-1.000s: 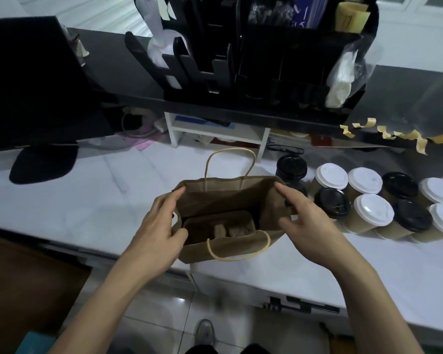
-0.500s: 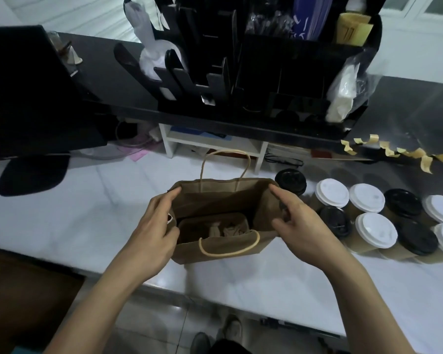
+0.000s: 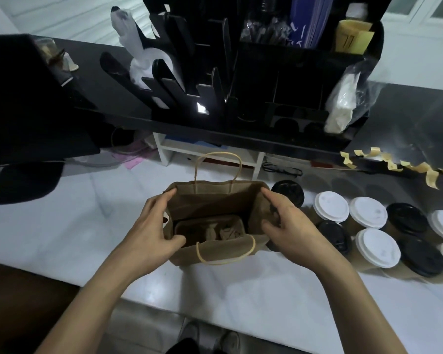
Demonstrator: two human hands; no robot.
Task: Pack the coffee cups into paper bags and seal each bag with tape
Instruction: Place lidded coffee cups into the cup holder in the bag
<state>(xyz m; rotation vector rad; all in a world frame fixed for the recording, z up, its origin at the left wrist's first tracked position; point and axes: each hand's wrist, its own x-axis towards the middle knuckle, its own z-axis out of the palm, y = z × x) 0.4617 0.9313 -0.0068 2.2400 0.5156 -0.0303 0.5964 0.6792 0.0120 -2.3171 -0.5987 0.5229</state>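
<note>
Brown paper bag with twine handles (image 3: pixel 216 252) upright on white marble counter (image 3: pixel 62 233), mouth open. Left hand (image 3: pixel 149 233) grips bag's left wall, right hand (image 3: pixel 289 226) grips its right wall. Lidded paper coffee cups (image 3: pixel 376 245) cluster right of bag; yellow tape strips (image 3: pixel 391 166) hang behind them.

I stand at a white marble worktop (image 3: pixel 62 226) in dim light. Beyond it runs a raised black counter (image 3: pixel 407 111) carrying a black organiser rack (image 3: pixel 279 80), with a small white shelf unit (image 3: pixel 260 164) tucked beneath. A black monitor (image 3: pixel 23 98) sits far left. Pale floor tiles (image 3: pixel 143 325) lie near me, and a white wall (image 3: pixel 62 19) stands behind.
</note>
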